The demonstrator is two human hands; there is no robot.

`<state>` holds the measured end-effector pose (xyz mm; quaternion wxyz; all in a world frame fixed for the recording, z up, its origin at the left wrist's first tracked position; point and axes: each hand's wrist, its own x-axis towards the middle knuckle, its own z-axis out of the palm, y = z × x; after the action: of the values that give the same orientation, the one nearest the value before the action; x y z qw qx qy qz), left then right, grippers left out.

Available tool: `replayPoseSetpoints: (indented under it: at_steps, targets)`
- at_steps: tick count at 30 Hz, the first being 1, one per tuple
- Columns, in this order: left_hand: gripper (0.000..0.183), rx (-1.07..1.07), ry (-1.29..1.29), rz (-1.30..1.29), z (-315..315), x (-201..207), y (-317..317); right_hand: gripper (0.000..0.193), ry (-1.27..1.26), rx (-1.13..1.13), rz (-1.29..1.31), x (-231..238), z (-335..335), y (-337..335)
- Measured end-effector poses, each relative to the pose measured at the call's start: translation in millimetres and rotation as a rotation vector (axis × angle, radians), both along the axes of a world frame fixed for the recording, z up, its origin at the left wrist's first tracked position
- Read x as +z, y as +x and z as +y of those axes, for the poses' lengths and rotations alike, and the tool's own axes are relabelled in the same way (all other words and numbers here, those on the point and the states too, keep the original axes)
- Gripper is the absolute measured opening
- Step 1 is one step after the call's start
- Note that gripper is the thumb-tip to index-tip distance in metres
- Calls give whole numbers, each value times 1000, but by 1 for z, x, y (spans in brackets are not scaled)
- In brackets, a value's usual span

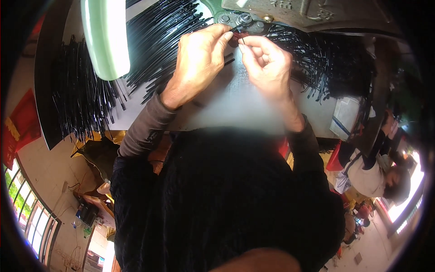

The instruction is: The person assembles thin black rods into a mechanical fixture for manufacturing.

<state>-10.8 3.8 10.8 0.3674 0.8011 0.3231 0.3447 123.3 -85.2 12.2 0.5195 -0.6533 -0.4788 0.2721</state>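
Observation:
My left hand (197, 61) is closed, thumb and forefinger pinched at the tip of a thin black rod that runs toward the metal machine head (245, 19). Just to its right, my right hand (268, 63) pinches a short, thin dark piece (242, 41) between thumb and forefinger. Both sets of fingertips are close together, in front of the machine head's bolts and small dark red part. Left of my hands lies a wide heap of long black rods (158, 38). A tangled pile of thin black rods (312, 63) lies to the right.
A pale green curved lamp or machine arm (106, 41) hangs over the left side. More black rods (84, 90) droop over the left table edge. The machine's metal body (317, 13) spans the far right. A white box (345, 115) sits at the right edge; another person (374, 177) is beyond.

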Motion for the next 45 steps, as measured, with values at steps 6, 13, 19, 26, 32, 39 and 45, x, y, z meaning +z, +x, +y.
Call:
replayPoseSetpoints:
  at_steps: [6, 13, 19, 26, 32, 39, 45]
  targets:
    - [12, 11, 193, 7, 1, -6, 3, 6, 0, 10, 85, -4, 1, 4]
    - [13, 0, 385, 54, 13, 1, 17, 7, -18, -32, 374, 13, 11, 11]
    - [10, 4, 335, 40, 16, 1, 19, 7, -59, -32, 331, 13, 12, 13]
    - [13, 10, 332, 5, 18, -1, 16, 8, -44, -34, 303, 13, 15, 9]
    - [14, -16, 324, 10, 19, -2, 19, 10, -43, -41, 366, 9, 13, 12]
    - [11, -10, 272, 74, 16, 4, 19, 11, -58, -9, 381, 9, 9, 15]
    - [11, -6, 355, 115, 17, -1, 17, 12, -76, -34, 381, 9, 10, 12]
